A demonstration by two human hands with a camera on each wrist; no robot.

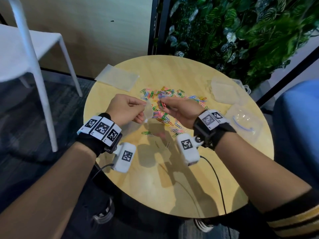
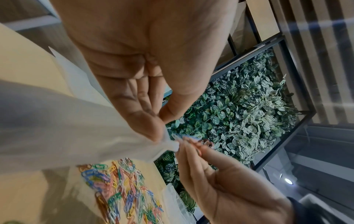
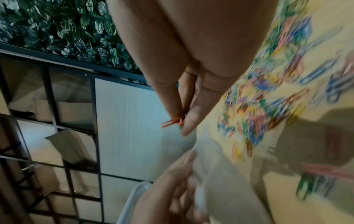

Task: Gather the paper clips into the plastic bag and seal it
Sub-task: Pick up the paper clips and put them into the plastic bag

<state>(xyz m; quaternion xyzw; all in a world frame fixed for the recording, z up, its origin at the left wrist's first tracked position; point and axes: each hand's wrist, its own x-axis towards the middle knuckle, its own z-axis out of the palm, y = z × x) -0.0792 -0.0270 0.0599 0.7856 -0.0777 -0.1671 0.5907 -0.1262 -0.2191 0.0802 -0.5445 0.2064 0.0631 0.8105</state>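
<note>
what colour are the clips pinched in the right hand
Orange-red, with a bit of green; the clips show best in the right wrist view.

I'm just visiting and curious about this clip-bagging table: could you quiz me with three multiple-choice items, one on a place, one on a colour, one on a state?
1. Where does the pile of paper clips lie?
A. on the round table
B. on the chair
C. on the floor

2. What colour is the chair?
A. red
B. white
C. black

3. What is the left hand doing?
A. lying flat on the table
B. pinching the plastic bag
C. gripping the chair

Answers: 1 A, the clips spread across the wooden table; 2 B, its seat and legs are white; 3 B, the fingers pinch the plastic bag at its edge.
</note>
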